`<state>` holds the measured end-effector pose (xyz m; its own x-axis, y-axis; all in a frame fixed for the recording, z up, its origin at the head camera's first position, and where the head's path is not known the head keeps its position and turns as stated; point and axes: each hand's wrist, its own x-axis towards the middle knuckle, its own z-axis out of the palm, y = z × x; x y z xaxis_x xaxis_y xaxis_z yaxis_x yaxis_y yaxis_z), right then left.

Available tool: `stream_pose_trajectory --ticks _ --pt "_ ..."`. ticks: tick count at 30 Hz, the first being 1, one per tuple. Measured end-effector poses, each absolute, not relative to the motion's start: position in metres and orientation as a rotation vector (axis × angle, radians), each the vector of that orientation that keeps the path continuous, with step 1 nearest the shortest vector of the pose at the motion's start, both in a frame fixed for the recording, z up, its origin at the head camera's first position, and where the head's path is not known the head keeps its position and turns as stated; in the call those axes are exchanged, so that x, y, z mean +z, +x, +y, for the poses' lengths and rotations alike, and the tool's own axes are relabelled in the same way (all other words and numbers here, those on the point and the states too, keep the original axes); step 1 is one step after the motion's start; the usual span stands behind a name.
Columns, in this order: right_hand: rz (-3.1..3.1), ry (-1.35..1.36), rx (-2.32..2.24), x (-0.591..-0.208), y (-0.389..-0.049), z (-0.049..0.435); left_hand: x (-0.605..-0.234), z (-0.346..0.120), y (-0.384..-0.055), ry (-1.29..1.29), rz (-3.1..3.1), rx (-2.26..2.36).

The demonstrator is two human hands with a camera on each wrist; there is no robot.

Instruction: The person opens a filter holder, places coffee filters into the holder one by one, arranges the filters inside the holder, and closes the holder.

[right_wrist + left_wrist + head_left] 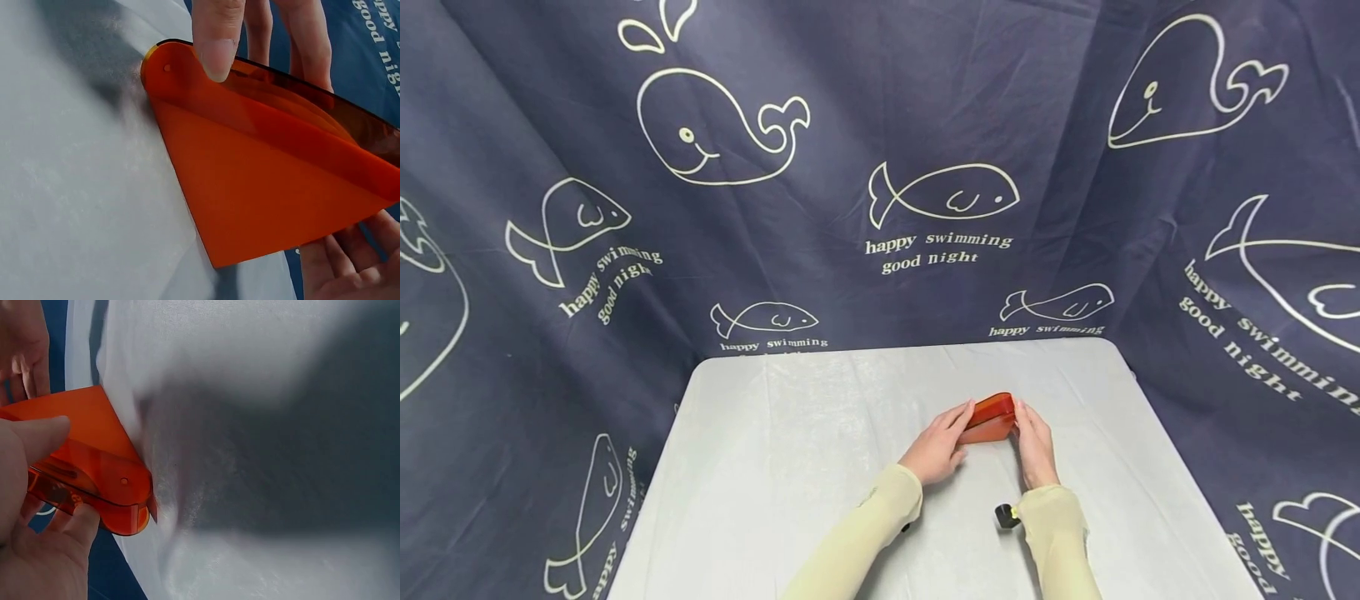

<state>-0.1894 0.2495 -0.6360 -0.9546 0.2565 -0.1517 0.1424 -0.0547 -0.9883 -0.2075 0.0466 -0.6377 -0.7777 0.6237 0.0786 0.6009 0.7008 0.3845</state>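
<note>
A translucent orange plastic piece [989,421] is held above the white table. It has a flat, angular sheet [244,187] and a hollow band with a rounded end and a small rivet hole [124,481]. My left hand [936,446] grips it from the left; in the left wrist view the thumb lies over one face and fingers press the band from the other side. On the right, my right hand [1034,442] pinches it, with the thumb [217,59] on the orange face and the fingers behind. Part of the band is hidden by the fingers.
The pale cloth-covered table [760,467] spreads around both hands. Dark blue curtains [925,100] with fish and whale drawings stand behind and at both sides. A small black device [1007,516] sits at the right sleeve's cuff.
</note>
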Motion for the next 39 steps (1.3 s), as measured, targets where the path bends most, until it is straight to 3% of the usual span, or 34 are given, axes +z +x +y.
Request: stream_pose_trajectory --ticks 20,28,39 --pt "-2.25 -0.458 1.892 -0.635 -0.188 0.25 -0.645 0.04 -0.21 1.08 2.72 0.736" --pt "-2.232 -0.468 2.031 -0.634 -0.191 0.252 -0.656 0.029 -0.208 0.878 2.822 0.816" --pt "-2.212 -0.476 1.987 -0.63 -0.19 0.245 -0.664 0.017 -0.218 1.086 2.876 0.802"
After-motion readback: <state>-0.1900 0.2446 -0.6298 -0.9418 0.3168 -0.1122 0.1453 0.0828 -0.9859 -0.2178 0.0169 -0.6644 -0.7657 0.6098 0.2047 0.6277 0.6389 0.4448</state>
